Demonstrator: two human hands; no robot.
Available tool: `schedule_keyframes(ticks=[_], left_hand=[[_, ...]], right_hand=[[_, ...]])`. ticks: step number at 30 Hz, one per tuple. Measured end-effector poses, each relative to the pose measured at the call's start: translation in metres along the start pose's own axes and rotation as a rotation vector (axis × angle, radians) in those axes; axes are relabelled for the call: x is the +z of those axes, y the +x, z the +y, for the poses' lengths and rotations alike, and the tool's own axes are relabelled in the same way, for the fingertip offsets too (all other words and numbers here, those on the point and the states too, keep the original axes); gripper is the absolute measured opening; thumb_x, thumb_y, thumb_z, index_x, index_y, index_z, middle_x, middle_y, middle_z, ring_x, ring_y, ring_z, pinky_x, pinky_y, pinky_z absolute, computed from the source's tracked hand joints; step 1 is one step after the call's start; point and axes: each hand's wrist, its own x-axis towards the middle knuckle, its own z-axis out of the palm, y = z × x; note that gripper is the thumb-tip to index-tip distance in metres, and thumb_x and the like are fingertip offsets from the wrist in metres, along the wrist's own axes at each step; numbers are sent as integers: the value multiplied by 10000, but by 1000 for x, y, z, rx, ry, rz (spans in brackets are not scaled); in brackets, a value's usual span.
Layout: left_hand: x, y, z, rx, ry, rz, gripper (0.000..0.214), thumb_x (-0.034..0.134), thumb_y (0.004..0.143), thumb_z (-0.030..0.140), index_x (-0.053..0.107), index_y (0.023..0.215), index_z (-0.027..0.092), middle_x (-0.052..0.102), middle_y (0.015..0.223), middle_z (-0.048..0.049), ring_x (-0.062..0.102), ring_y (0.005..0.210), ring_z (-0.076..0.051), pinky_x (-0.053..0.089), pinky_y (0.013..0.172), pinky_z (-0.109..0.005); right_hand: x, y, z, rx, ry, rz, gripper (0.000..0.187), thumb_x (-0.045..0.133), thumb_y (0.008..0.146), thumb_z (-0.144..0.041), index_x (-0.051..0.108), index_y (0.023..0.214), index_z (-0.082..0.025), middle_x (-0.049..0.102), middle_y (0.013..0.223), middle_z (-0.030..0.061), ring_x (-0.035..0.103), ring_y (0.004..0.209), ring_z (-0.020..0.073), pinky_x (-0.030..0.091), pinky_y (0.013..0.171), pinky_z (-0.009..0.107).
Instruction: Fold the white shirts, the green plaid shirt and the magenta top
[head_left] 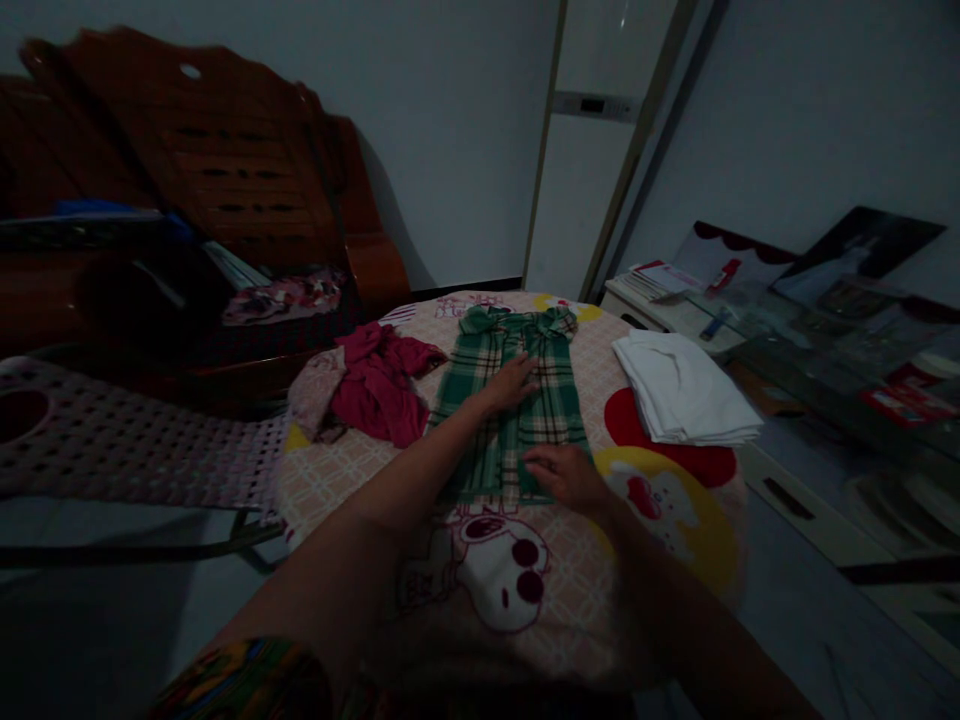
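Note:
A green plaid garment (553,375) with gathered, ruffled parts along its far edge lies spread on a round table covered by a patterned cloth (352,490). My left hand (514,385) rests on the middle of the garment, its fingers stretched out and fairly flat. Nearer to me, my right hand (570,480) is over the garment's lower right part. Its fingers are curled in towards the thumb, and whether cloth is between them is hidden. To the left is a crumpled magenta garment (386,390), next to a pale patterned cloth (319,392).
Folded white cloth (682,385) lies on the table's right side. A woven chair (150,440) and a carved wooden bench (240,170) stand to the left. On the right is a glass-topped cabinet (795,350) with papers and other items. A tall white appliance (585,190) stands behind.

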Motion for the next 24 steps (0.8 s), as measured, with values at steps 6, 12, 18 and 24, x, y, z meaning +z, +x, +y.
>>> schedule_keyframes(ticks=[6, 12, 18, 24], left_hand=[[-54, -57, 20, 34, -3, -242, 194, 557, 890, 235, 743, 908, 181, 745, 895, -63, 683, 902, -213, 474, 854, -278], [-75, -119, 42, 42, -129, -464, 167, 797, 719, 341, 716, 783, 209, 689, 716, -19, 642, 699, -193, 403, 619, -249], [-57, -156, 64, 144, 274, -470, 468, 777, 723, 258, 639, 1162, 173, 701, 1064, -119, 678, 917, -284, 484, 692, -313], [-38, -177, 66, 125, 382, -360, 312, 566, 890, 161, 582, 1201, 185, 651, 1114, -111, 638, 1035, -250, 528, 747, -307]], right_hand=[[-35, -19, 22, -51, -43, 74, 175, 573, 885, -179, 741, 937, -176, 750, 885, 63, 677, 792, 187, 496, 713, 281], [-29, -47, 7, -140, -306, -8, 287, 676, 844, -186, 698, 1129, -166, 713, 1052, 110, 648, 960, 241, 511, 827, 347], [-1, -46, -7, -256, -516, -88, 295, 589, 857, -111, 668, 1139, -143, 652, 1106, 134, 578, 990, 253, 482, 844, 365], [12, -40, 5, -226, -626, -24, 253, 502, 913, -71, 700, 1039, -164, 663, 1014, 115, 566, 924, 230, 446, 791, 335]])
